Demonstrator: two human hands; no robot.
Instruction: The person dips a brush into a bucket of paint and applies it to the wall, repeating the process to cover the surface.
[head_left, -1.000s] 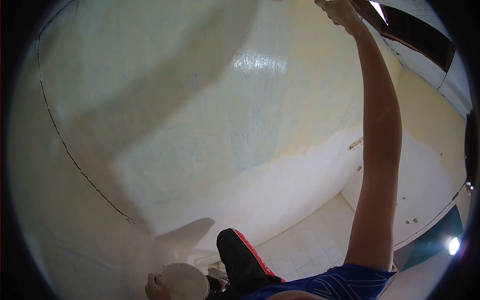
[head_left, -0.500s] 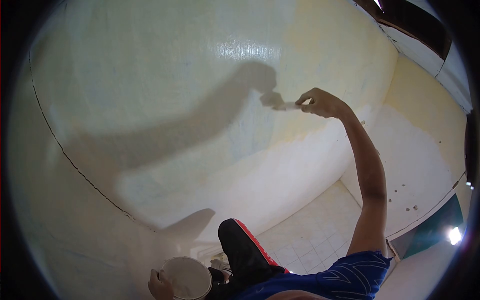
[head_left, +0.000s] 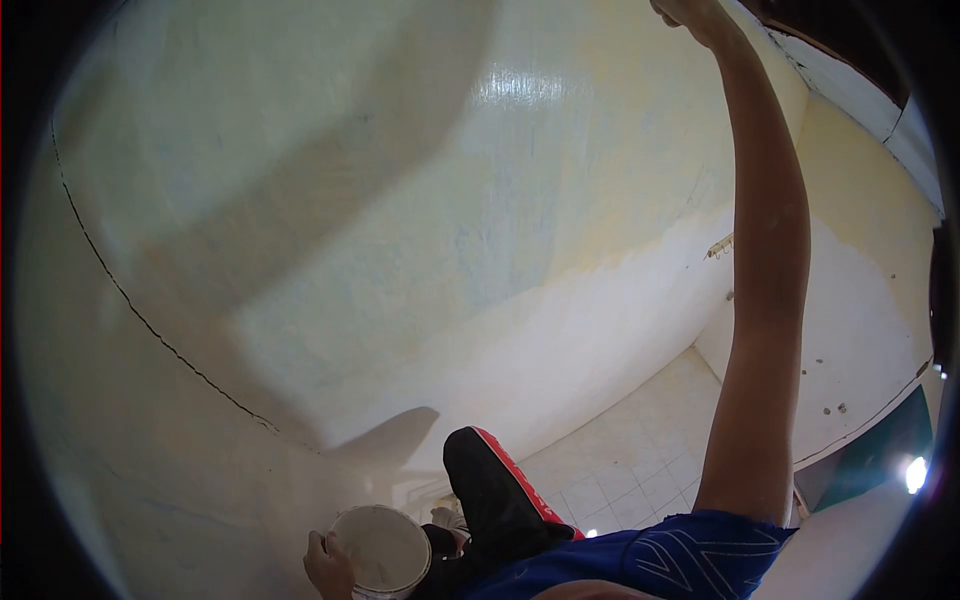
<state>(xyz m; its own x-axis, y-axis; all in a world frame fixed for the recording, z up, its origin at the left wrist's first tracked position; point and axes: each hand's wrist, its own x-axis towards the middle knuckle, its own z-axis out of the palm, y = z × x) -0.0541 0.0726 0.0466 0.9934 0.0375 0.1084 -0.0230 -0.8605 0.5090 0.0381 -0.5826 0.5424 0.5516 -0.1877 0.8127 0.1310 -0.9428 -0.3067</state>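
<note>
My left hand (head_left: 330,568) grips the near-left rim of a round whitish bucket (head_left: 418,522) low in the view, its fingers bent over the edge. Pale residue or paint coats the inside of the bucket. Up at the top edge, my right hand (head_left: 688,10) is partly cut off, with its fingers closed. The paintbrush seen in it half a second earlier is out of the frame now. That arm stretches up in front of a painted wall (head_left: 400,200), which has a wet-looking shine near the top.
A long dark crack (head_left: 150,325) curves down the wall at left. Below the yellowish-green paint the wall is white (head_left: 600,310). Pale floor tiles (head_left: 620,480) lie beyond my bent knee (head_left: 490,480). A small hook rack (head_left: 720,246) sits on the wall near the corner. A bright lamp (head_left: 915,475) shines at right.
My right hand has risen from mid-wall to the top edge, taking the paintbrush out of view. Its shadow has moved upward too. My left hand stays on the bucket rim.
</note>
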